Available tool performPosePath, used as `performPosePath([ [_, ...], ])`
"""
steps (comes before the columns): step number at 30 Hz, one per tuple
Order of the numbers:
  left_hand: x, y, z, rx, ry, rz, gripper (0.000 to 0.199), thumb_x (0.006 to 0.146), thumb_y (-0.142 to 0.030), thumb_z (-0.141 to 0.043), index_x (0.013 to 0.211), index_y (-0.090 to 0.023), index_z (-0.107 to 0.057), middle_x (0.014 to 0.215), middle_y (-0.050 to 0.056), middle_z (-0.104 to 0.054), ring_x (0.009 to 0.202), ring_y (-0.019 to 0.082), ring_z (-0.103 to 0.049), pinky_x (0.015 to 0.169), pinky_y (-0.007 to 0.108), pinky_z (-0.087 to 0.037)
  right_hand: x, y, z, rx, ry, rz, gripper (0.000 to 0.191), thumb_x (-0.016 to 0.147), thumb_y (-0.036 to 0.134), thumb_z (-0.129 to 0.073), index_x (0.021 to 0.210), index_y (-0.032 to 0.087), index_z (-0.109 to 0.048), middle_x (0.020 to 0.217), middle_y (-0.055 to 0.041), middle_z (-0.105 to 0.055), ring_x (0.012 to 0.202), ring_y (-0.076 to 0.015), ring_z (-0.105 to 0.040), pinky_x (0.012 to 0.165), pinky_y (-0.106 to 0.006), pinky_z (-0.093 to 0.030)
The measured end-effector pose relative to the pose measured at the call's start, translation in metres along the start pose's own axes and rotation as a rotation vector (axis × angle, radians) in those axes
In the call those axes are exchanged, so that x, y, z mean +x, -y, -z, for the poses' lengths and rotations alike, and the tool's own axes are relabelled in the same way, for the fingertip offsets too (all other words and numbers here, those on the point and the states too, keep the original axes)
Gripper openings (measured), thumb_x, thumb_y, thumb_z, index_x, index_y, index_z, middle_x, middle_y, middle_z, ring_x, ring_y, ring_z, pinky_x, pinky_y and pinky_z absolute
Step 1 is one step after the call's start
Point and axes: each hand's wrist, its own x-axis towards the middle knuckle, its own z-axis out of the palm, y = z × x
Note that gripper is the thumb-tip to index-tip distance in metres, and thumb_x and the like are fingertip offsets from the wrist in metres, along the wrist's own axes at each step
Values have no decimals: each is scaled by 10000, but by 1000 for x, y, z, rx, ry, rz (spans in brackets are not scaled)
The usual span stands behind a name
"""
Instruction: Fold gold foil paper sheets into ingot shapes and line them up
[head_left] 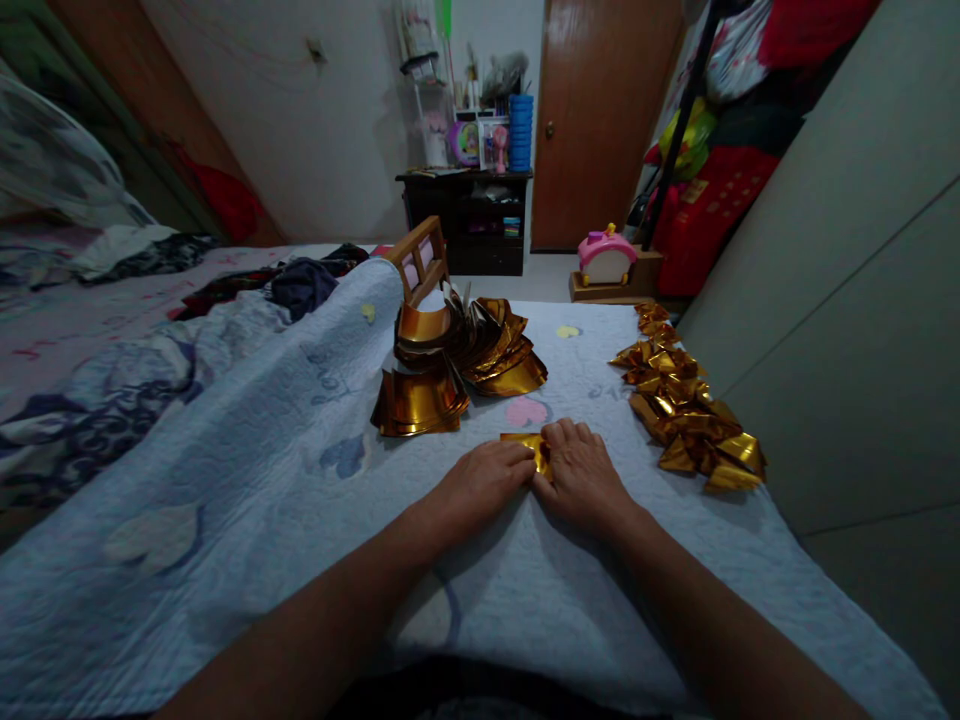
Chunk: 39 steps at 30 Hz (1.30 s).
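Nearest, the two hands meet palm-down just ahead of the forearms, both grasping one small gold sheet [538, 450]: the left hand [491, 475] has its fingers over the sheet's near left part, while the right hand [581, 465] spans the right end, its thumb toward the person. What the fingertips do underneath is hidden, as is any crease there. The sheet lies on the pale blue quilt [262, 530], which is padded, so a crease pressed here would likely come out softer than on something hard; good handling would mean one hand anchoring the foil while the other runs along the fold with even pressure, edges lined up first. Shiny foil probably marks easily, so light fingertips seem wiser than a squeeze. Beyond the right hand, well apart from it, folded gold pieces [679, 400] lie in a long heap near the quilt's right edge; leaving a gap there should keep a sleeve or elbow from flattening them. Farther ahead and to the left, curved loose sheets [420, 400] lie in overlapping fans, best lifted singly since they may cling. Behind them stand a wooden rail [416, 250] and a dark cabinet [469, 225].
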Motion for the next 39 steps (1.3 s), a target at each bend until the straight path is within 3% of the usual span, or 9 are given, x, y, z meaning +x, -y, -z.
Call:
performPosePath([
  [2,-5,-3,-6,-26,39,57,292,979,-195,-494,1220,-243,-651,1339,67,-654,1257,230,-583,1071,375,-438,0,0,1,3,12,-6,247,909,380,-546,1061,184,-543,1059,-112,-596,977,-289,-496,816,-393,-332],
  [5,-13,-8,-13,8,66,88,403,1004,-201,-425,1398,-163,-499,1521,149,-489,1417,247,-454,1164,416,-366,0,1,3,13,30,-15,252,916,377,-541,1079,184,-544,1071,-112,-597,987,-288,-498,823,-392,-337],
  [10,-28,-13,-17,112,126,76,689,908,-267,-629,1495,-75,-323,1583,240,-356,1498,298,-314,1219,443,-300,0,0,4,32,53,-18,325,940,403,-530,1165,169,-549,1138,-121,-596,1038,-293,-502,856,-392,-344],
  [13,-39,-12,-15,185,151,72,818,902,-421,-648,1541,-106,-246,1622,235,-271,1517,324,-255,1228,465,-268,0,-1,3,28,66,-8,437,932,445,-558,1269,167,-539,1175,-130,-591,1062,-302,-503,862,-393,-345],
  [18,-52,-4,-9,230,198,1,920,912,-656,-520,1592,-179,-126,1659,190,-189,1541,318,-182,1223,478,-230,0,-6,2,10,73,16,640,908,449,-599,1491,249,-424,1213,-126,-577,1063,-314,-505,857,-406,-351],
  [23,-53,0,-4,230,212,-31,934,901,-729,-455,1589,-157,-187,1649,213,-206,1529,351,-203,1212,500,-237,-3,-18,5,9,99,-2,762,889,507,-603,1570,305,-326,1286,-146,-555,1089,-347,-505,877,-443,-370],
  [29,-52,1,1,200,225,-66,876,890,-759,-420,1554,-194,-332,1643,229,-208,1505,416,-239,1178,551,-281,-3,-45,5,14,195,-82,844,855,497,-629,1593,338,-253,1570,-167,-364,1377,-432,-368,1047,-563,-311],
  [35,-50,-1,6,222,259,-51,854,900,-748,-419,1565,-227,-296,1653,201,-199,1510,398,-230,1173,542,-289,-2,-63,4,37,253,-69,872,849,451,-624,1606,298,-219,1602,-180,-332,1455,-405,-318,1126,-561,-279],
  [39,-48,-4,9,224,215,-70,797,901,-675,-526,1523,-201,-376,1619,213,-287,1482,405,-293,1153,540,-326,-3,-74,2,66,243,-53,872,832,396,-620,1601,281,-226,1590,-176,-350,1446,-390,-336,1117,-546,-311],
])
